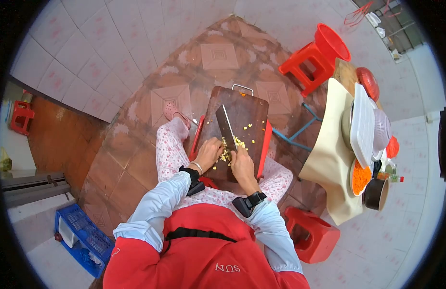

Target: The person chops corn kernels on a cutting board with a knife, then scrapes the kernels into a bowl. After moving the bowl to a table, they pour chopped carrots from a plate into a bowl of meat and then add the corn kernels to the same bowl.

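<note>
A dark brown cutting board [208,130] lies in front of me on a red support. My right hand [243,166] is closed round the handle of a knife [224,120], whose blade points away from me across the board. Small yellow pieces [239,142] lie beside the blade, and others are scattered over the right half of the board. My left hand [209,153] rests on the board left of the knife, fingers bent down at more yellow pieces; what its fingertips hold, if anything, is too small to tell.
A cloth-covered table [324,154] at the right bears an orange-filled bowl [361,178], a dark pot [376,194] and a white tray [361,127]. Red stools stand at the upper right [309,65] and lower right [312,234]. A blue crate [85,231] is at the lower left.
</note>
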`<action>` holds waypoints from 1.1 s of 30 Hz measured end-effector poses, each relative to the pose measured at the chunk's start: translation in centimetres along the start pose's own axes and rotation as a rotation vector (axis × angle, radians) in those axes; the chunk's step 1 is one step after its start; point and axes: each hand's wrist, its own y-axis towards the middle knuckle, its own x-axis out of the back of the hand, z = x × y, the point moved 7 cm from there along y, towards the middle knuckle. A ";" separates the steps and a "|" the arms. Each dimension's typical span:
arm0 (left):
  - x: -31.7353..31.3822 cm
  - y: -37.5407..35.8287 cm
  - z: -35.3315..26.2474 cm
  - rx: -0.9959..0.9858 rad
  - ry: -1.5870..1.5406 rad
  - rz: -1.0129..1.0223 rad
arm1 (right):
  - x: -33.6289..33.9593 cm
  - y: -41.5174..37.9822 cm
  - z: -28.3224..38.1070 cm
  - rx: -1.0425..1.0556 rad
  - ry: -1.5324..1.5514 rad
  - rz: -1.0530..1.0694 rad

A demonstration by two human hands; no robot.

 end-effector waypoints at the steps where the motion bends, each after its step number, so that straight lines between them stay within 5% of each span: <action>1: -0.1 -0.1 0.0 -0.011 -0.022 -0.005 | 0.3 0.0 0.2 0.017 0.018 -0.011; 11: 0.1 -0.1 0.2 -0.004 -0.036 0.003 | -0.2 0.3 -0.2 -0.021 0.039 0.010; 13: 1.1 -0.1 1.4 0.105 -0.272 -0.052 | 0.7 0.0 0.1 -0.008 0.053 -0.024; 24: 1.1 -2.5 0.8 -0.036 0.078 0.156 | 0.0 -0.4 0.0 0.030 0.013 -0.029; 33: 0.3 -0.9 0.2 -0.036 0.017 0.075 | 0.2 -1.0 0.2 -0.003 0.011 0.011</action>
